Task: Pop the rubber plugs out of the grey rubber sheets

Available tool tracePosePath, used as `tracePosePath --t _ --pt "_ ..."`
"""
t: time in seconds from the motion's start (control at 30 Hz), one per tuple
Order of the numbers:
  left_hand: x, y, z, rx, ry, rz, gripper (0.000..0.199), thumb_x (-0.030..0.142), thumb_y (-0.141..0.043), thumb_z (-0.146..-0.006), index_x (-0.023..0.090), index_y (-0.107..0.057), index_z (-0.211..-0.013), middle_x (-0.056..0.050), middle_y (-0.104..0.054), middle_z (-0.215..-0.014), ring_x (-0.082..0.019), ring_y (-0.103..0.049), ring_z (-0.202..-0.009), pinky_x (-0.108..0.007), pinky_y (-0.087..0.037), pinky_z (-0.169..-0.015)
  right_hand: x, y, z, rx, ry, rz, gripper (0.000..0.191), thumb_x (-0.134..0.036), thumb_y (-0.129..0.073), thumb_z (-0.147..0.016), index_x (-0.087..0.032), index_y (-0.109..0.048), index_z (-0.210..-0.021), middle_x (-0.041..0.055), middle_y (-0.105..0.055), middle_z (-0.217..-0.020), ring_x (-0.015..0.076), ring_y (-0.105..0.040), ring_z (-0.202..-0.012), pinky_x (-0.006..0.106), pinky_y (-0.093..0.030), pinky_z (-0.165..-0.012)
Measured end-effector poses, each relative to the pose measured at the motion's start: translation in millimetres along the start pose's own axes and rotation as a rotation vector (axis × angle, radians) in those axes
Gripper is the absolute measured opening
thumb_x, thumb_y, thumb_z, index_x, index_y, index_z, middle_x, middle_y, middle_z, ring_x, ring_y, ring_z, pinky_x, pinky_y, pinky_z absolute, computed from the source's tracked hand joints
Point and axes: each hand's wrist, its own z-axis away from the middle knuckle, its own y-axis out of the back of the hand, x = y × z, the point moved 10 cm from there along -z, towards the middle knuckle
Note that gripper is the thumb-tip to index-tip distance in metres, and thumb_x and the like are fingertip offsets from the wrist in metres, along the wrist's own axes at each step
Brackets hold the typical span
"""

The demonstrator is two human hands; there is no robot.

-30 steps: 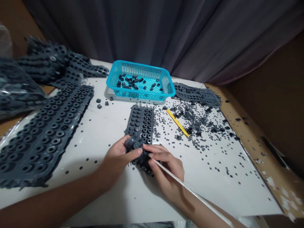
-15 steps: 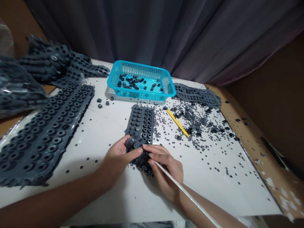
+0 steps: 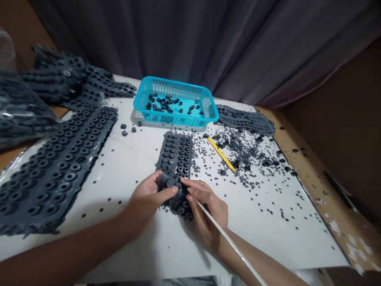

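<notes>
From where I stand, little has shifted in the last half second: the right hand (image 3: 211,204) has its index fingertip slightly farther from the left thumb, and a ring (image 3: 178,185) on the sheet (image 3: 177,153) shows more plainly between them. I take this as a small adjustment within the same close handwork, since I see no piece come away from the sheet. That sheet lies around the middle of the tabletop (image 3: 143,254), its long sides running toward the near edge, and its nearer part looks bent up in the grasp. The left hand (image 3: 150,192) is closed on it, thumb on top; the right hand pinches a white stick (image 3: 228,238), its fingertips at the sheet. Pale discs (image 3: 247,151) lie scattered toward the right edge around a yellow tool (image 3: 221,154); the basket (image 3: 178,118) sits near the far edge with dark plugs (image 3: 166,102) inside. The stick's working tip is lost among the fingers, and its other end is cut off below. The left fingers underneath are mostly hidden, so I can't tell whether the sheet is folded or merely curled. At the left edge a mat (image 3: 53,174) and a bag (image 3: 24,111) are both cut off, the bag's contents blurred.
</notes>
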Motion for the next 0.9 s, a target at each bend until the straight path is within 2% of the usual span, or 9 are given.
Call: tracePosePath --t 0.1,0.27,0.4,0.57,0.73,0.9 --pt "3 -5.8 1 -0.034 0.004 0.022 0.028 0.025 -0.072 -0.075 0.018 -0.058 -0.098 -0.004 -0.067 -0.1 -0.018 -0.061 -0.095 -0.028 -0.048 -0.085 7 4 0 0.03 -0.07 -0.016 0.021 -0.003 -0.054 -0.084 -0.021 -0.057 -0.094 0.0112 -0.071 -0.103 0.0197 -0.067 -0.096 0.037 -0.055 -0.082" --pt "6 -8.8 4 -0.028 0.031 0.054 0.034 0.025 -0.072 -0.074 0.018 -0.059 -0.104 -0.005 -0.068 -0.104 -0.021 -0.062 -0.099 -0.03 -0.049 -0.086 25 9 3 0.088 -0.242 -0.181 0.013 -0.01 -0.056 -0.087 -0.022 -0.059 -0.091 0.0081 -0.071 -0.104 0.0186 -0.067 -0.098 0.035 -0.054 -0.085" --pt "1 -14.3 13 -0.076 0.115 0.102 0.047 0.032 -0.074 -0.071 0.015 -0.059 -0.113 -0.01 -0.068 -0.107 -0.026 -0.062 -0.101 -0.033 -0.049 -0.085 40 0 6 0.034 -0.38 -0.401 0.005 -0.017 -0.058 -0.088 -0.021 -0.06 -0.09 0.0075 -0.071 -0.106 0.0193 -0.067 -0.099 0.037 -0.053 -0.087" --pt "-5 -10.6 19 -0.052 0.218 0.103 0.047 0.039 -0.067 -0.079 0.016 -0.06 -0.119 -0.009 -0.07 -0.105 -0.026 -0.062 -0.102 -0.031 -0.048 -0.086 49 -13 8 -0.014 -0.532 -0.648 0.002 -0.023 -0.061 -0.087 -0.021 -0.062 -0.088 0.0068 -0.07 -0.109 0.0186 -0.069 -0.093 0.037 -0.055 -0.086" --pt "-9 -0.9 18 0.023 0.256 0.068 0.046 0.037 -0.068 -0.078 0.016 -0.061 -0.118 -0.007 -0.072 -0.097 -0.023 -0.065 -0.092 -0.027 -0.049 -0.076 50 -16 9 -0.002 -0.588 -0.732 0.006 -0.026 -0.064 -0.085 -0.021 -0.062 -0.085 0.0067 -0.071 -0.107 0.0194 -0.07 -0.093 0.039 -0.054 -0.087" --pt "-8 -1.7 19 0.027 0.259 0.033 0.052 0.027 -0.066 -0.076 0.015 -0.055 -0.125 -0.008 -0.071 -0.097 -0.023 -0.066 -0.088 -0.025 -0.049 -0.069 48 -16 10 -0.029 -0.567 -0.72 0.003 -0.025 -0.061 -0.087 -0.022 -0.062 -0.087 0.0061 -0.071 -0.108 0.0185 -0.069 -0.095 0.038 -0.054 -0.088"
